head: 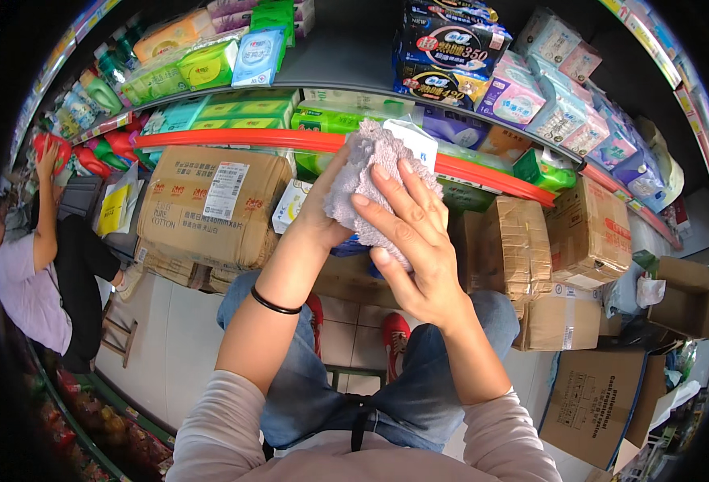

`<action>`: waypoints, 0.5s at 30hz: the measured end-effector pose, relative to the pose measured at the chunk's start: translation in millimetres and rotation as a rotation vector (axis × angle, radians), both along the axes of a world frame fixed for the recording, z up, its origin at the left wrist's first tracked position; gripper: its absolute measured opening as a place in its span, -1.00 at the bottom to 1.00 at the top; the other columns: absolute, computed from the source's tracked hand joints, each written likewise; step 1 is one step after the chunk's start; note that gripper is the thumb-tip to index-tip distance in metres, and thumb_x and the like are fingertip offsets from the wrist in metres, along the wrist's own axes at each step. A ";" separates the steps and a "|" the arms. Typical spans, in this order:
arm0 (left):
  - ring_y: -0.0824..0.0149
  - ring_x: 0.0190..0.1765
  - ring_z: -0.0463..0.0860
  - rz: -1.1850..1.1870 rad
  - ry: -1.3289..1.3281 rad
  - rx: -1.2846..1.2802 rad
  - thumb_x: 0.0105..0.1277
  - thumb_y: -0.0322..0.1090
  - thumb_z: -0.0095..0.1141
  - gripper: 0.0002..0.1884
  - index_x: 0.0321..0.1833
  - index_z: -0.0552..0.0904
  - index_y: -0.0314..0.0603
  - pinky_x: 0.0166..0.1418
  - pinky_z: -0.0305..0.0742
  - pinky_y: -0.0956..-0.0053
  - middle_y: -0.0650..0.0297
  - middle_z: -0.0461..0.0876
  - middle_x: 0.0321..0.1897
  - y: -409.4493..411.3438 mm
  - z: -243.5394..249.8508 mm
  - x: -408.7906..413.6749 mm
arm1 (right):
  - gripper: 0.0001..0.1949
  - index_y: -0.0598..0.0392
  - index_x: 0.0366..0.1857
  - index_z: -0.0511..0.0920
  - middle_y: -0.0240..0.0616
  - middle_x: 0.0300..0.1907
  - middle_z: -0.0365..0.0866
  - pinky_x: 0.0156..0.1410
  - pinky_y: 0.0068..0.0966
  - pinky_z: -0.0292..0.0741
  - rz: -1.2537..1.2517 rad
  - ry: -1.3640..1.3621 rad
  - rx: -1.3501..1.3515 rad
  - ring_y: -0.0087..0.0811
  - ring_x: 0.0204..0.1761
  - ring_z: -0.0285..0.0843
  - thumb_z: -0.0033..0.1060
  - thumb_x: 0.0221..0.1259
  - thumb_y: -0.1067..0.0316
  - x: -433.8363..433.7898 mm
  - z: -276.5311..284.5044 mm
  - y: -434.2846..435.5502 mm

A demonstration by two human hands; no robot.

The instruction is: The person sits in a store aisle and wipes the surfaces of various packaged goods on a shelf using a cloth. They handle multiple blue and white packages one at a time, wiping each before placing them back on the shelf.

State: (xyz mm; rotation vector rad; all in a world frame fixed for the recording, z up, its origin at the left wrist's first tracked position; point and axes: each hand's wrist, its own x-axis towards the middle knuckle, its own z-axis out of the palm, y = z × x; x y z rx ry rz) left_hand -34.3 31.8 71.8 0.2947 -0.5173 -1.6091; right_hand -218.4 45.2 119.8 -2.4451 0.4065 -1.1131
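A greyish-lilac terry cloth (371,175) is pressed between my two hands, up in front of the shelf. My left hand (323,211) supports it from the left side, its fingers mostly hidden behind the fabric. Spread across the front of the cloth are the fingers of my right hand (418,235). A white package (413,141) shows behind the cloth and overlaps the red shelf strip (475,175). Whether a hand also grips that package is hidden.
Cartons stand on both sides, a large one (210,208) at left and taped ones (508,247) at right. Sanitary pad packs (451,45) line the upper shelf (342,72). Another person (35,283) sits at far left, touching a red item. An open carton (595,397) lies lower right.
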 end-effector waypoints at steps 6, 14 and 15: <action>0.28 0.30 0.63 -0.089 -0.172 0.159 0.61 -0.01 0.00 -0.48 0.48 0.42 -0.14 0.37 0.56 0.28 0.21 0.59 0.32 2.5 -4.0 -17.1 | -0.58 -0.01 0.41 0.52 -0.03 0.58 0.24 0.69 0.01 -0.11 -0.188 -0.103 0.075 0.08 0.67 -0.01 -0.02 0.53 0.31 -15.6 -13.9 -35.5; 0.08 0.31 0.61 -0.074 0.109 0.127 0.60 0.08 -0.11 -0.40 0.45 0.43 -0.26 0.39 0.56 0.17 0.02 0.57 0.33 -19.2 -9.9 -7.1 | -0.70 0.14 0.16 0.65 -0.09 0.37 0.56 0.68 -0.04 0.01 0.152 -0.122 0.252 -0.03 0.60 0.22 0.01 0.55 0.27 -30.6 -14.5 -36.1; 0.05 0.31 0.61 -0.073 0.111 0.137 0.60 0.12 -0.12 -0.38 0.45 0.43 -0.27 0.39 0.56 0.16 -0.01 0.56 0.33 -17.7 -2.9 -1.4 | -0.72 0.13 0.11 0.66 -0.10 0.34 0.60 0.67 -0.03 0.04 0.243 -0.119 0.274 -0.04 0.58 0.26 0.02 0.54 0.28 -30.0 -14.3 -33.9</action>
